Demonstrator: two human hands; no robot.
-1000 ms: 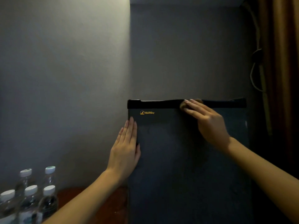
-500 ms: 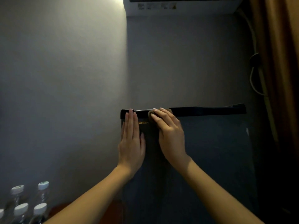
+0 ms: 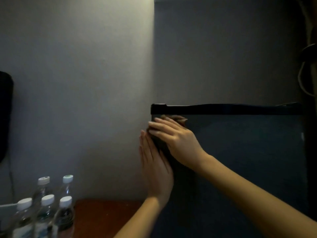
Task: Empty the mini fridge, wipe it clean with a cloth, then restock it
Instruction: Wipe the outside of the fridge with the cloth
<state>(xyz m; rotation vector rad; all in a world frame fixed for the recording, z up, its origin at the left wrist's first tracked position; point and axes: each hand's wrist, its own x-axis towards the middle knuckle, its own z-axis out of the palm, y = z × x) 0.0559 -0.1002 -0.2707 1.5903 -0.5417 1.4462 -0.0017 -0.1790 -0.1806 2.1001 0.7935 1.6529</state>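
The dark mini fridge (image 3: 240, 160) stands with its door closed, a black strip along its top. My right hand (image 3: 175, 140) presses a small dark cloth (image 3: 178, 118) flat against the door's upper left corner, fingers straight. Only a bit of the cloth shows past the fingertips. Just below, my left hand (image 3: 154, 167) lies flat with straight fingers against the fridge's left edge.
Several clear water bottles (image 3: 44, 210) with white caps stand at the lower left on a reddish wooden surface (image 3: 106, 217). A grey wall is behind. A dark object (image 3: 5, 115) hangs at the far left, and cables (image 3: 307, 78) hang at the right.
My right hand slid the cloth leftward along the top of the door and down to the upper left corner. My left hand shifted from the door's front to its left edge.
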